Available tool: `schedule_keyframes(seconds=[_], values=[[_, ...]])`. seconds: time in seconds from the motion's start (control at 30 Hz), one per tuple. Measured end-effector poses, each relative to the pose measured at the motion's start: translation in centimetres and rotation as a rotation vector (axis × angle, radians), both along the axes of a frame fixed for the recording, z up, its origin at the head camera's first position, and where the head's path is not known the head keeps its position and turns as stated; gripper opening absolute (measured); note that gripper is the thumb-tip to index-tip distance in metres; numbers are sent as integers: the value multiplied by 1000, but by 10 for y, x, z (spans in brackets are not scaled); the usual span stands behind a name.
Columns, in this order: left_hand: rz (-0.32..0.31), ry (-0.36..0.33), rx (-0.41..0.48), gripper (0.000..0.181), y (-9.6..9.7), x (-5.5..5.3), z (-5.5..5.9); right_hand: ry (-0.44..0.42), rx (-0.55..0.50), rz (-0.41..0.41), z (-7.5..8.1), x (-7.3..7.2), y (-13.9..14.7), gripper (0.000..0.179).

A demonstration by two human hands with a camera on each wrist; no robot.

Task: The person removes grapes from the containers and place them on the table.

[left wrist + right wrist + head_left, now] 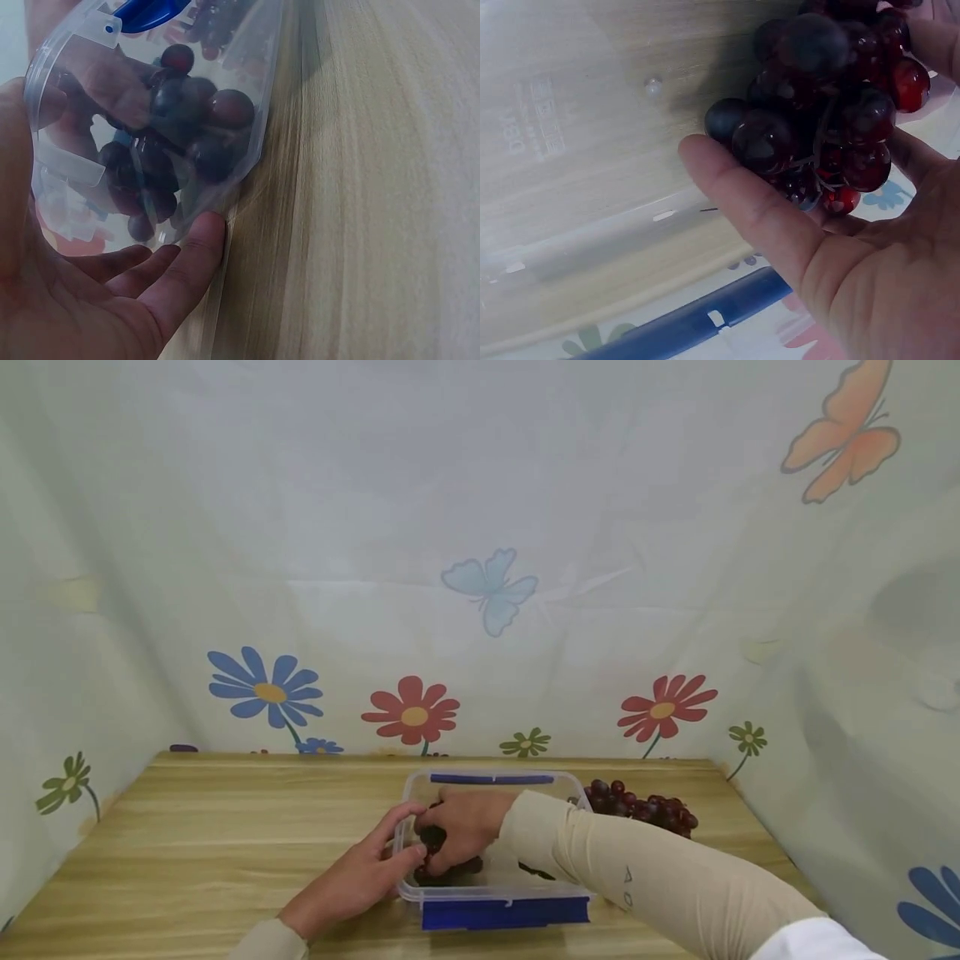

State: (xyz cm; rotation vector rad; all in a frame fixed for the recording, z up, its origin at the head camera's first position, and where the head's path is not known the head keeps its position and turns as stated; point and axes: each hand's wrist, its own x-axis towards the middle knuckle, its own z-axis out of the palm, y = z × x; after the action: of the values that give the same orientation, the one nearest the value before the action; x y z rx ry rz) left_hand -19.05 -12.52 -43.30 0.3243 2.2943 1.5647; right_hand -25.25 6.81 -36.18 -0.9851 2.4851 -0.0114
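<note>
A clear plastic container with blue latches stands on the table in front of me. My left hand grips its left end, with fingers spread along the outside wall in the left wrist view. Reaching over the rim, my right hand is inside the container around a bunch of dark red grapes. The right wrist view shows thumb and fingers on opposite sides of that bunch, its thin stems showing. Through the container wall, the grapes appear at the left end. My right forearm hides part of the container.
Another bunch of red grapes lies on the wooden table, just right of the container. Behind and at both sides hangs a pale cloth printed with flowers and butterflies. The blue front latch hangs outward.
</note>
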Motion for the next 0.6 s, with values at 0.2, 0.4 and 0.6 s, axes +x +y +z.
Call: schedule_keyframes(seconds=[0.2, 0.4, 0.6], values=[[13, 15, -19, 50, 0, 2, 2, -90, -35, -128, -3, 2, 2, 60], [11, 17, -7, 49, -1, 2, 2, -62, -63, -122, -7, 2, 2, 43], [3, 17, 6, 50, -1, 2, 2, -95, -57, -102, -8, 1, 3, 40]])
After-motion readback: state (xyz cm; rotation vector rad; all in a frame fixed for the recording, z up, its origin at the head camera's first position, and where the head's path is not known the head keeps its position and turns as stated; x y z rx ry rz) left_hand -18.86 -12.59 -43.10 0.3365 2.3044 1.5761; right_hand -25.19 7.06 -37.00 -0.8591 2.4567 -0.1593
